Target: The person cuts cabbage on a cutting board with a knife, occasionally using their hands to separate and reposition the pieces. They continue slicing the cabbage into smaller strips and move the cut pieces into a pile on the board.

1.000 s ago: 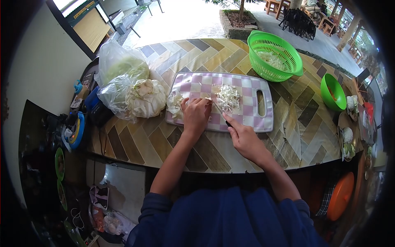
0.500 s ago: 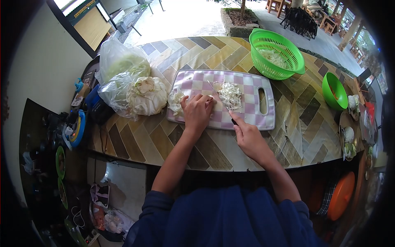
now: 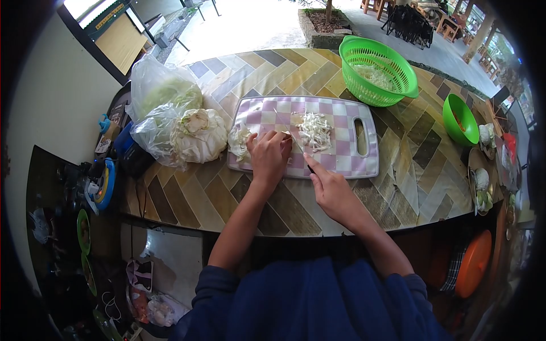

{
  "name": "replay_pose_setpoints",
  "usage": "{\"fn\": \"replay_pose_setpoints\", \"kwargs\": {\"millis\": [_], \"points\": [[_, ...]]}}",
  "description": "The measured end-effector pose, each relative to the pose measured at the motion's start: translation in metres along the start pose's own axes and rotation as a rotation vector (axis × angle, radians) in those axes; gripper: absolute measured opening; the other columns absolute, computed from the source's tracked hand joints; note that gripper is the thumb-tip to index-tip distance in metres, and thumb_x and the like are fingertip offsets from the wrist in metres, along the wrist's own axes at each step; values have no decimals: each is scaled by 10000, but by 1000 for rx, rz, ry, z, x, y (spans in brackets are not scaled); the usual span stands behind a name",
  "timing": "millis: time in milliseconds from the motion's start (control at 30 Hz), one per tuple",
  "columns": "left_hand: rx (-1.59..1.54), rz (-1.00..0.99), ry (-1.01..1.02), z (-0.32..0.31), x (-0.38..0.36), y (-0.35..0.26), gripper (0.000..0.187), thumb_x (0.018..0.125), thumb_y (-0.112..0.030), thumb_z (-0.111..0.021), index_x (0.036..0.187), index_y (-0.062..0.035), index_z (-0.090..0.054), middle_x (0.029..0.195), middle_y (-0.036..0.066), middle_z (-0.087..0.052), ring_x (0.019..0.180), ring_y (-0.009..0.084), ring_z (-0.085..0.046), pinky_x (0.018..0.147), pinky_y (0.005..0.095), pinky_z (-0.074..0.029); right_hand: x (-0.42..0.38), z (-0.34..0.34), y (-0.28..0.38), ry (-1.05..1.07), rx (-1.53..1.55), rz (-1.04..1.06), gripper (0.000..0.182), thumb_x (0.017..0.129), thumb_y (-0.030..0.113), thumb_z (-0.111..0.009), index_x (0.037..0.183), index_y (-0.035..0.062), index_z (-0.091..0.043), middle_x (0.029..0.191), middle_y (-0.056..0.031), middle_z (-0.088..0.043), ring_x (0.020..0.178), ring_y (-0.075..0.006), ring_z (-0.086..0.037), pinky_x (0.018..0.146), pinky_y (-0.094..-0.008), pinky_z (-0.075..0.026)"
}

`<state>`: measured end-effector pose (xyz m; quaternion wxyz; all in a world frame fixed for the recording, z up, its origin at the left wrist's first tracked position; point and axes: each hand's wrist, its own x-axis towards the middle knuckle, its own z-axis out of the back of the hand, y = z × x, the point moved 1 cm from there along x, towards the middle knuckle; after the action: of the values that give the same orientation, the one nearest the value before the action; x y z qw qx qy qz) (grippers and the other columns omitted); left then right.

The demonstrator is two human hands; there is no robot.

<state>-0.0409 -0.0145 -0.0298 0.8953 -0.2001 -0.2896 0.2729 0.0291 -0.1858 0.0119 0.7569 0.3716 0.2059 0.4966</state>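
Left hand (image 3: 269,156) pressing cabbage (image 3: 284,138) w/ curled fingers, right hand (image 3: 333,190) gripping knife (image 3: 300,152), no legible labels.

One checked cutting board (image 3: 341,162), one knife (image 3: 298,149), one green colander (image 3: 378,74), one green bowl (image 3: 460,119), two hands (image 3: 270,159)

knife (image 3: 298,149) blade dropped back down flat by left hand (image 3: 268,158), was angled up toward frame top half sec ago. right hand (image 3: 333,192) slid slightly left.
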Motion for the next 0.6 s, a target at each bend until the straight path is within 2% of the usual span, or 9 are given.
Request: {"fn": "replay_pose_setpoints", "kwargs": {"millis": [200,300,400,500,600], "points": [[1,-10,-12,0,-1,1,217,891,-288,-631,911,-86,-708,884,69,-689,897,249,-641,1021,458,-288,18,-16,-11,-6,-37,-32,471,986,115,-445,1451,60,-394,883,-311,-632,857,-474,-615,781,-536,-467],[6,8,-11,0,0,1,212,889,-298,-636,908,-100,-710,883,56,-699,902,235,-646,1025,452,-284,-2,-11,-14,-34,-130,16,477,986,118,-451,1457,70,-387,880,-312,-628,851,-475,-612,783,-535,-471],[21,15,-1,1,1,0,212,886,-311,-642,910,-112,-712,890,47,-706,906,226,-650,1026,444,-283,-14,5,-11,7,-112,-54,469,986,118,-456,1449,71,-401,928,-313,-632,875,-468,-615,792,-528,-473],[18,22,1,2,1,-2,205,888,-299,-637,911,-110,-713,896,51,-708,911,228,-650,1028,444,-282,-8,10,-11,1,14,-36,465,985,117,-458,1445,69,-409,986,-308,-634,906,-458,-617,803,-518,-477],[23,12,-11,1,0,-1,205,887,-291,-630,911,-105,-712,900,54,-707,914,231,-647,1030,445,-284,-9,9,-1,7,15,-12,461,986,118,-456,1442,70,-413,1012,-299,-639,915,-458,-620,807,-512,-480]]}}
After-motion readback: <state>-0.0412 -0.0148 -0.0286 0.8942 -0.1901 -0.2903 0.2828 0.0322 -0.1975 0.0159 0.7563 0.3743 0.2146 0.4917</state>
